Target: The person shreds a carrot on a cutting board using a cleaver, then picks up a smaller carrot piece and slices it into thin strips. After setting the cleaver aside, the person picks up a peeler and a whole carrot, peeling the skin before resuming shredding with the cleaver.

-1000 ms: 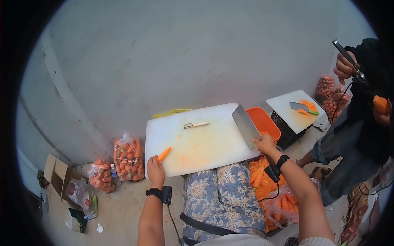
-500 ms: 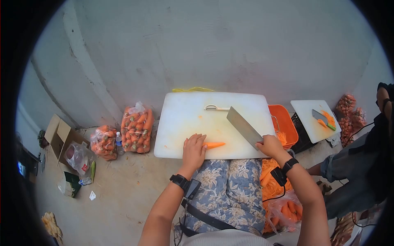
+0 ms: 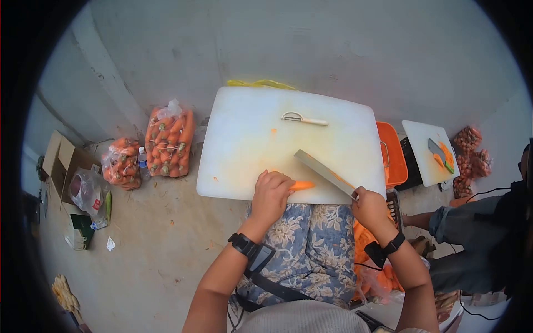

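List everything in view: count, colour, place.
Large board: one, white, before the person.
Carrot: one, orange, on large board.
Large knife: one, grey, over large board.
Peeler: one, white, on large board.
Carrot bags: two, clear, floor left.
Bottle: one, clear, between them.
Open box: one, brown, far left.
Bin: one, orange, right of large board.
Carrot pieces: many, orange, beside right thigh.
Small board: one, white, further right.
Small knife: one, grey, on small board.
Filled bags: several, reddish, far right.
Co-worker: one, dark clothes, right edge.
Left hand: one, bare, on carrot.
Right hand: one, bare, gripping large knife.
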### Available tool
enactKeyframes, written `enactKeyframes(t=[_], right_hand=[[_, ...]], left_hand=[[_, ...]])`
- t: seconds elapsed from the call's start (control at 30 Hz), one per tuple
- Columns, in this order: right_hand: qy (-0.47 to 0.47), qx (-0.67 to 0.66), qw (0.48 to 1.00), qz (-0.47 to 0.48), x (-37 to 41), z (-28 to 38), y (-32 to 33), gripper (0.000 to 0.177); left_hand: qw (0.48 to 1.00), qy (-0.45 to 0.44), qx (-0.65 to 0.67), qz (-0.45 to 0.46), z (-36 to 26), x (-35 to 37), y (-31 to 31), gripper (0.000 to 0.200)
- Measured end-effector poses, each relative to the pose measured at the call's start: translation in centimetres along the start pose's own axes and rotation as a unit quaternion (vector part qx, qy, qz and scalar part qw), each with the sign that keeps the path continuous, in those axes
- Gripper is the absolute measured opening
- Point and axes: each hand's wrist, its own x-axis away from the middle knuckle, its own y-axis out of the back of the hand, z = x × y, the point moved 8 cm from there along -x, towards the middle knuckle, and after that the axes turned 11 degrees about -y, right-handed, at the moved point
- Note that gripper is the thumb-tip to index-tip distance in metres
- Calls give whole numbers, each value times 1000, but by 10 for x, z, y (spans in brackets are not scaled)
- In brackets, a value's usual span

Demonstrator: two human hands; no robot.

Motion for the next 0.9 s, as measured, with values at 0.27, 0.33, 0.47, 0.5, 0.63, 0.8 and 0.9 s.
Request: enactKeyframes(t=[0.27, 0.33, 0.47, 0.5, 0.63, 0.8, 0.9], right_hand=[[76, -9, 997, 0, 11, 43, 29, 22], [147, -43, 988, -4, 11, 66, 32, 36], [176, -46, 983, 25, 11, 85, 26, 44], [173, -50, 983, 38, 10, 84, 25, 45], [188, -14, 980, 68, 15, 76, 30, 46], [198, 5, 975, 97, 16, 60, 36, 51], [204, 40, 972, 111, 16, 58, 39, 51]], left_hand=[[995, -61, -74, -26, -28, 6, 1, 28], [994, -55, -87, -32, -28, 8, -4, 27], [996, -40, -46, -58, -21, 13, -2, 26], [997, -41, -44, -53, -21, 13, -2, 25], [996, -47, -38, -61, -24, 15, 0, 26], [995, -48, -64, -53, -22, 19, -1, 19], [996, -44, -57, -51, -22, 21, -2, 19]])
